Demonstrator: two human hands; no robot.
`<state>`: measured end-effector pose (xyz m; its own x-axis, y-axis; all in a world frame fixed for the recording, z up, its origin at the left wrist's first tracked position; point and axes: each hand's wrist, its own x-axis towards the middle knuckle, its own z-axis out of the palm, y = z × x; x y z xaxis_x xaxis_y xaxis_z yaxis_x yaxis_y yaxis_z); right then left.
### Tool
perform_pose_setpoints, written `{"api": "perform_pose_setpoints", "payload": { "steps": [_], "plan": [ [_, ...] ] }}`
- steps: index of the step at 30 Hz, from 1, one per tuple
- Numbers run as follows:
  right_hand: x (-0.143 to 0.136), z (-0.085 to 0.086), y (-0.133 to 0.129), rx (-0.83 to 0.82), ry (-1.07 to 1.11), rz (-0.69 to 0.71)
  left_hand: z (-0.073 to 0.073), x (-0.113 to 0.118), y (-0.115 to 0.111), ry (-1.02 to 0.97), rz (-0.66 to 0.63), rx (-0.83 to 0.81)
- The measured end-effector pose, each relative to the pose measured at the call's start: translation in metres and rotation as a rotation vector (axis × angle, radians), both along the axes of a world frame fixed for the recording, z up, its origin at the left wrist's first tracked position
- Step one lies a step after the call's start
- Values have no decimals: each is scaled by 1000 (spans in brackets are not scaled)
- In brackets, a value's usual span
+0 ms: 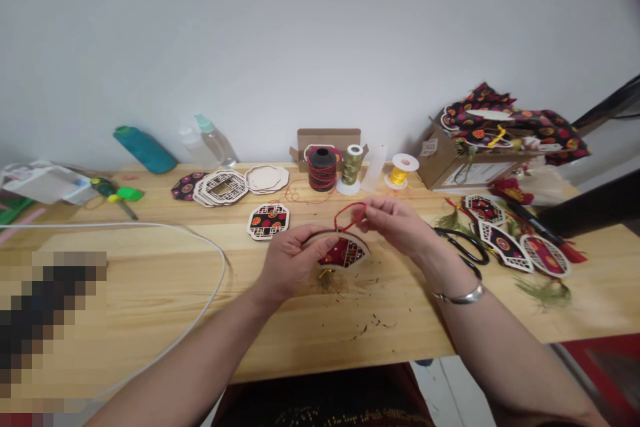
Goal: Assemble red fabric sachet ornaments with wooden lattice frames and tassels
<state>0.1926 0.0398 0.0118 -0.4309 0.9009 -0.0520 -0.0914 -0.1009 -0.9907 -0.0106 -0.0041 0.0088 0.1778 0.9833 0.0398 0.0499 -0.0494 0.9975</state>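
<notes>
My left hand [295, 257] is closed on a fan-shaped ornament [343, 251] with a pale wooden lattice edge and dark red patterned cloth. A red cord [345, 212] loops up from the ornament's top edge. The fingers of my right hand [393, 221] pinch the cord's upper right part. A small yellow thread and olive fringe [326, 277] show under the ornament. Just behind my left hand, an eight-sided patterned piece [269, 221] lies on the wooden table [280, 333].
Thread spools [323, 170] stand at the back beside a cardboard box [460, 163] heaped with cloth. Black-handled scissors [463, 247] and finished ornaments [505, 247] lie at the right. A white cable [220, 267] curves across the left; bottles [215, 140] stand behind. Dark scraps lie near the front.
</notes>
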Motion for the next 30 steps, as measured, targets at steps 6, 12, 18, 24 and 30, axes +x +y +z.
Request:
{"api": "perform_pose_setpoints", "payload": {
  "steps": [6,12,18,24,30],
  "plan": [
    [9,15,3,287,-387,-414,-5,-5,8,-11,70,-28],
    [68,47,-26,458,-681,-820,-9,-7,13,-45,164,-63],
    [150,14,-73,230,-994,-1001,-7,-6,11,-77,161,-71],
    [132,-22,-93,494,-1399,-592,-3,-5,9,-28,141,-64],
    [115,-24,-86,552,-1650,-446,0,-3,8,25,148,-28]
  ]
}}
